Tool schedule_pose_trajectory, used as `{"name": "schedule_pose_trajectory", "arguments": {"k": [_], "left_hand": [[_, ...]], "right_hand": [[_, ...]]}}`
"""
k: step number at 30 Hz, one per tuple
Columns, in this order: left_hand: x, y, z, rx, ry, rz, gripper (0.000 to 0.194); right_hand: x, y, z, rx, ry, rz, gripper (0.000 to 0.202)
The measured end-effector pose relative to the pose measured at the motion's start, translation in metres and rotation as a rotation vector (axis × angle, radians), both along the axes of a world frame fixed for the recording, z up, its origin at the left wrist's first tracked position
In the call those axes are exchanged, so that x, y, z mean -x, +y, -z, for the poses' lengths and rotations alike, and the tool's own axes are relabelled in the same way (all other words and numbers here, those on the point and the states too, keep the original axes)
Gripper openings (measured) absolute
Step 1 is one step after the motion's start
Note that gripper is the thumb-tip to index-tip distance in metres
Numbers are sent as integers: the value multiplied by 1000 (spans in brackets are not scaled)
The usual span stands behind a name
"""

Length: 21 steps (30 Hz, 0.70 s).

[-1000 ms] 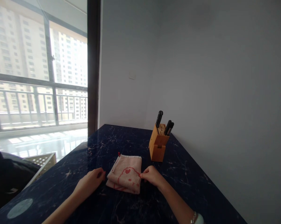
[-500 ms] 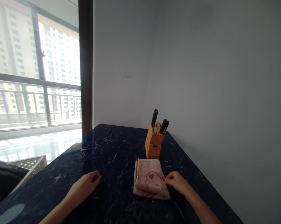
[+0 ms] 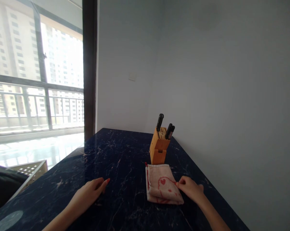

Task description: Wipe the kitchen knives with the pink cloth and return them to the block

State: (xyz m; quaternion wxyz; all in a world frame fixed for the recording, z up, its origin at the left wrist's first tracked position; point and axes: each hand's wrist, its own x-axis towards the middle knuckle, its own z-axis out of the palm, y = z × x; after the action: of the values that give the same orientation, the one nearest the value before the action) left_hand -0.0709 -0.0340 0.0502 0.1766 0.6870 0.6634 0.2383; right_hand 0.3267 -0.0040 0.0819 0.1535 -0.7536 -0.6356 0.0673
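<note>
A folded pink cloth (image 3: 162,188) with a red drawing lies on the dark marble tabletop (image 3: 120,160), just in front of a wooden knife block (image 3: 158,149) with black handles. My right hand (image 3: 191,189) rests at the cloth's right edge, fingertips touching it. Further left, my left hand (image 3: 90,192) lies flat on the tabletop with fingers slightly apart, holding nothing and well away from the cloth.
A grey wall (image 3: 231,96) runs along the table's right side and back. A large window (image 3: 36,70) with a dark frame is at the left. A perforated beige box (image 3: 30,171) and a dark shape sit beyond the table's left edge.
My right hand has slid the folded cloth to the right, closer to the wall and knife block. My left hand let the cloth go and stayed on the tabletop.
</note>
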Motion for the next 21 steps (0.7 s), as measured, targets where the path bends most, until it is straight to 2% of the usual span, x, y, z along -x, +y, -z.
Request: {"name": "schedule_pose_trajectory", "arguments": {"k": [2,5,8,11,14,19,21], "left_hand": [[-2,1,4,-5,-28,52,48],[-8,-1,6,0,-62,149,48],[-19,-10,-1,-23,-4,219,47],[-29,-21,-11,-118,59,260,41],[-37,-31,-17,-202,27,364,29],[-43,-40,-14,-194,48,543,48],[-45,-42,-14,-162,79,594,52]], "right_hand": [[11,-8,-11,-87,-44,-30,22],[45,-24,-24,-218,-67,-134,17],[87,-43,-24,-156,39,-357,26],[121,-60,-11,-145,91,-446,18],[136,-66,6,-188,134,-581,5],[137,-59,36,-65,172,-823,55],[135,-54,48,-40,179,-874,67]]}}
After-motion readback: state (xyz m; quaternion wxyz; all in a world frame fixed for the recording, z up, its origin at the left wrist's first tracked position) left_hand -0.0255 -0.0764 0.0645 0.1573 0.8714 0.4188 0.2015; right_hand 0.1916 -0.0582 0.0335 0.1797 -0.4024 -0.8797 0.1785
